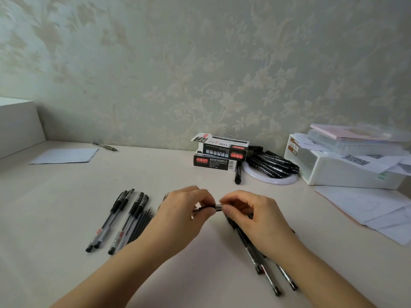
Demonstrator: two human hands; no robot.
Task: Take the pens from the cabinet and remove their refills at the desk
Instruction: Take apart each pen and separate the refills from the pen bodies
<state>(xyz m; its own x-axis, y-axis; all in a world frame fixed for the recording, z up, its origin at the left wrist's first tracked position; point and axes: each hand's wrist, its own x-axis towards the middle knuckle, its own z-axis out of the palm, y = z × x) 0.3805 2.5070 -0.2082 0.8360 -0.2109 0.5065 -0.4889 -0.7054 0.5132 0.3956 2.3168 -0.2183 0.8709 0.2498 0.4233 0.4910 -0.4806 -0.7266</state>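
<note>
Midway, by the look of it: both hands met over the desk [200, 263], the left hand [182, 210] and right hand [246, 212] each pinching an end of one pen [214, 207] between curled fingertips. Left of that pen lay four capped pens [120, 218] beside a row of bare refills [142, 223], seemingly finished; right of it, a few pens [264, 263] apparently awaited. Behind it, stacked boxes [220, 153] read "1120"; other print was illegible.
</note>
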